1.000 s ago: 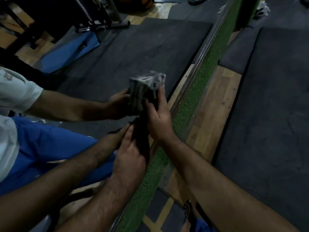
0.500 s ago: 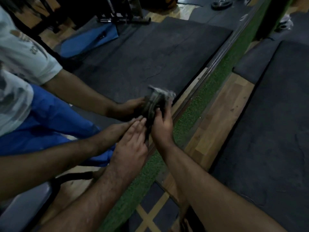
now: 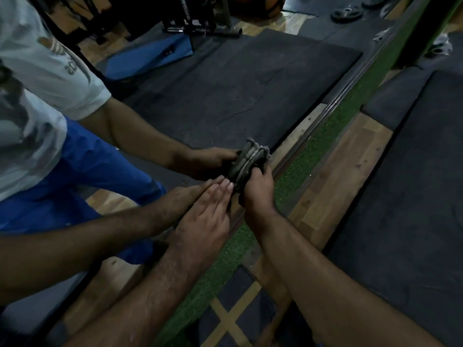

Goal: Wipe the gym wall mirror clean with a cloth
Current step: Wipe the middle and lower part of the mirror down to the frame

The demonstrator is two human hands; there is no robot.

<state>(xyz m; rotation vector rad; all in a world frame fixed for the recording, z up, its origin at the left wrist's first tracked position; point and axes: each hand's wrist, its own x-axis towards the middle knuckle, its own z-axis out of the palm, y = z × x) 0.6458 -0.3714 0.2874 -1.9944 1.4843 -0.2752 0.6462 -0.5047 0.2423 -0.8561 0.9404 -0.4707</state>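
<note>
Right hand: right hand (image 3: pixel 258 189) grips a bunched grey cloth (image 3: pixel 250 162), fingers curled round it, cloth pressed to the mirror (image 3: pixel 225 96) low down, just above the frame.
Left hand: left hand (image 3: pixel 203 216) flat, fingers straight, tips touching the glass at 8 o'clock of the cloth.
Reflections: two mirrored hands meet the real ones at the glass; four hands seen, two real.
Edge: dark mirror frame (image 3: pixel 333 106) runs from 7 o'clock to 1 o'clock, passing right beside the cloth.
Open room: green turf strip (image 3: pixel 313 146) along the frame, then wood floor (image 3: pixel 345 161), then black mat (image 3: pixel 413 196) at 3 o'clock.
Count: one cloth; one weight plate (image 3: pixel 347 14) reflected at 1 o'clock; one blue pad (image 3: pixel 147 58) reflected at 11 o'clock.
</note>
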